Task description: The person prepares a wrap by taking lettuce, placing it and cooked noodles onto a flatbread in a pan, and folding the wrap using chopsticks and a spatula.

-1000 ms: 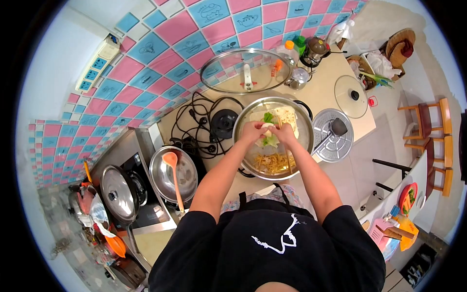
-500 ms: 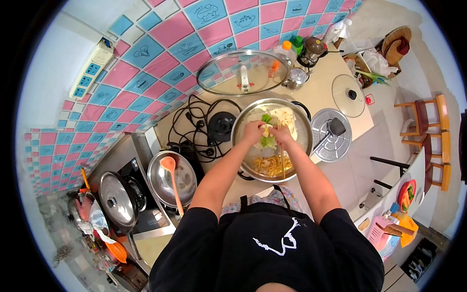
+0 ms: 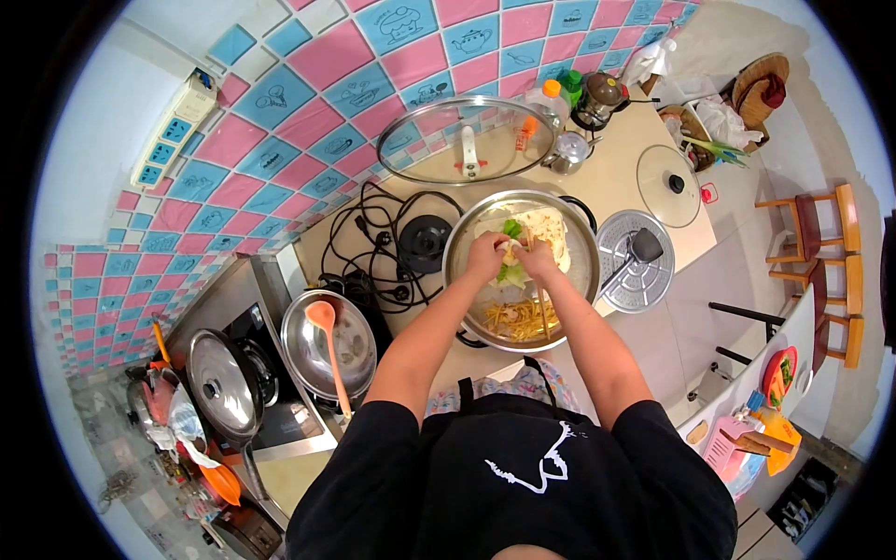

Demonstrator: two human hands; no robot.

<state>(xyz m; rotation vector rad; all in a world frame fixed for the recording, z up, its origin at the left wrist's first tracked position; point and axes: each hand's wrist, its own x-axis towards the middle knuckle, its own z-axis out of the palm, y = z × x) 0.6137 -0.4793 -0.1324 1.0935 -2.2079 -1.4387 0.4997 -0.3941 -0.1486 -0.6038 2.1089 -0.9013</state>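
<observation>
A wide round metal pan lies under both hands, holding pale flatbreads at its far right and yellow shredded strips at its near side. Over the pan, my left hand is closed on the edge of a flatbread wrap, with green lettuce showing at both ends. My right hand pinches the wrap's other side. A pair of chopsticks runs down from that hand towards the strips. The fingertips partly hide the wrap.
A glass lid stands behind the pan. On the right lie a perforated steamer tray with a dark-headed utensil and a smaller glass lid. Coiled black cables lie left, near a metal bowl with an orange ladle.
My two hands have come slightly closer together around the wrap, and the fingers now cover more of it. The chopsticks have shifted slightly; the pan's other contents look the same.
</observation>
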